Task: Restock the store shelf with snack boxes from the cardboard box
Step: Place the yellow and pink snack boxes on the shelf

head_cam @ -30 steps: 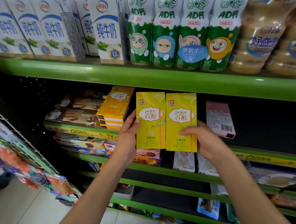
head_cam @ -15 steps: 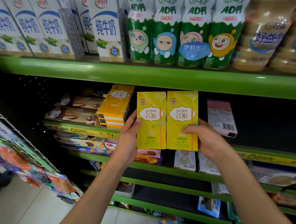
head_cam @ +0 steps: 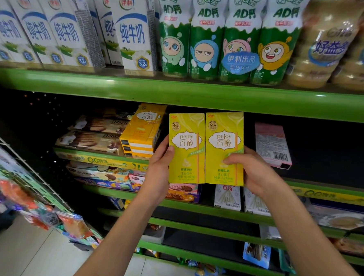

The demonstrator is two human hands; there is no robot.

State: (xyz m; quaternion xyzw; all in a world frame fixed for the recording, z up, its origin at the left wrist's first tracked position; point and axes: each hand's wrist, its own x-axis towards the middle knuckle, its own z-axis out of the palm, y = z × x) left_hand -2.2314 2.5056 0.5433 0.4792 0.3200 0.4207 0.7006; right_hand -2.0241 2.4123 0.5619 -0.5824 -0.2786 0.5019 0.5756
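Yellow-green snack boxes — two of them, upright and side by side with their long edges touching — are sitting at the middle of the view, in front of the dark gap under the green shelf edge (head_cam: 195,94). The left hand (head_cam: 157,173) is gripping the left box (head_cam: 187,148) along its left edge, thumb lying across the front and fingers curling behind. The right hand (head_cam: 253,172) is holding the right box (head_cam: 224,148) at its lower right corner, thumb pressing on the front face.

At nine o'clock from the pair, a stack of orange boxes (head_cam: 141,136) is resting on the same shelf level, with flat biscuit packs (head_cam: 93,134) lying further left. At three o'clock a pink box (head_cam: 272,145) is standing tilted, barcode facing out. At twelve o'clock, on the shelf above, milk cartons (head_cam: 134,34) and green drink bottles (head_cam: 223,35) are standing in rows. At six o'clock, white stick-snack packs (head_cam: 227,197) are standing on the next shelf down — partly hidden behind the held boxes.
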